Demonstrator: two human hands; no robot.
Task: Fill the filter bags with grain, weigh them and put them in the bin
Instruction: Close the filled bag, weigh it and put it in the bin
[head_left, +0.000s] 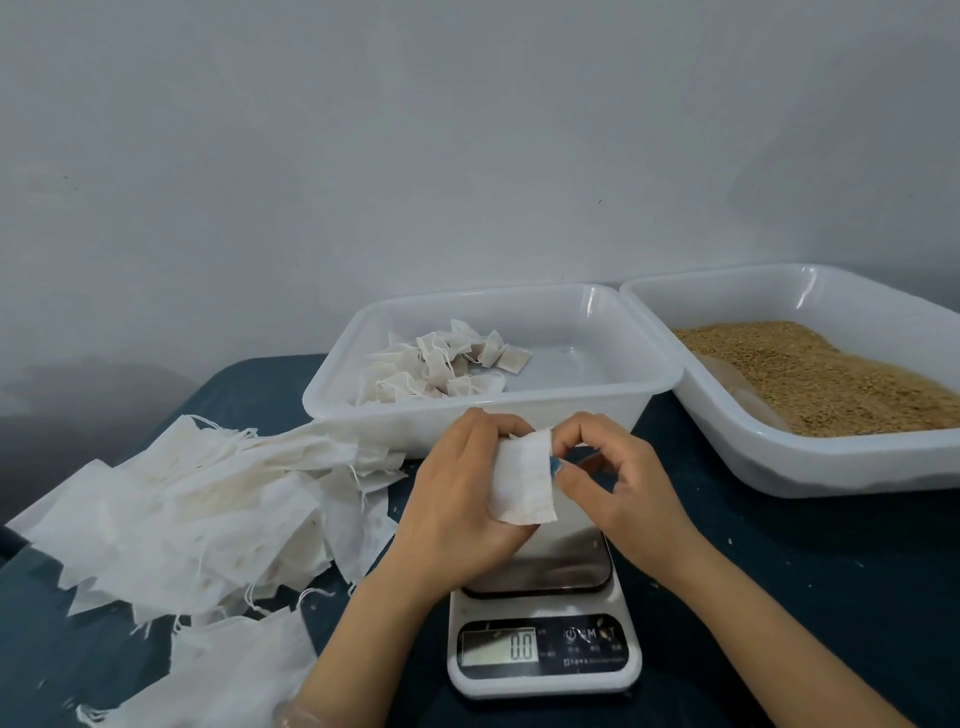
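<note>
My left hand (457, 499) holds a flat white filter bag (524, 478) above the scale (543, 623). My right hand (618, 483) pinches the bag's top right corner with curled fingers. The scale's plate carries nothing and its display reads 0.0. Behind my hands stands a white bin (644, 374) with several filled bags (441, 369) heaped in its left half. To the right, a second white bin (831, 467) holds brown grain (810, 374).
A loose pile of empty filter bags (208, 509) with strings covers the dark table (779, 597) on the left, reaching the front edge. Stray grains dot the table. A plain wall rises behind the bins.
</note>
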